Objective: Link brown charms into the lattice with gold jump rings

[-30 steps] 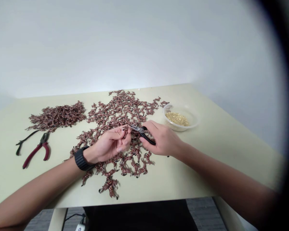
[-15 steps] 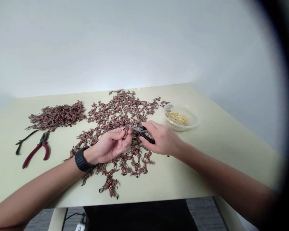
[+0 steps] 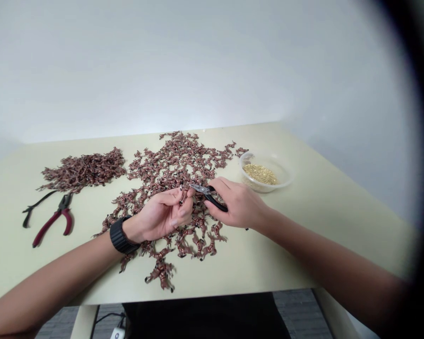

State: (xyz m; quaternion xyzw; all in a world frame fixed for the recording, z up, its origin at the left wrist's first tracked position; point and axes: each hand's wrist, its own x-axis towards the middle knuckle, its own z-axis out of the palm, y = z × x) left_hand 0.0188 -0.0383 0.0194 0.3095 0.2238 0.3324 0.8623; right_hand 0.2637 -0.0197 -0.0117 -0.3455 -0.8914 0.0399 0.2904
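My left hand (image 3: 162, 214), with a black watch (image 3: 119, 235) on the wrist, pinches one small brown figure between thumb and fingers, over a wide spread of small brown figures (image 3: 176, 172). My right hand (image 3: 238, 202) grips black-handled pliers (image 3: 208, 195), whose metal tips point left and meet the left fingertips. Both hands hover just above the pale table (image 3: 321, 207).
A second heap of brown figures (image 3: 85, 170) lies at the left. Red-handled pliers (image 3: 54, 219) and a thin black tool (image 3: 37, 207) rest in front of that heap. A clear bowl of gold bits (image 3: 265, 172) stands right of the spread. The table's front edge runs close below my arms.
Almost nothing has moved. My hands stay together at the same spot, with only a slight shift of the left fingers around the small piece.
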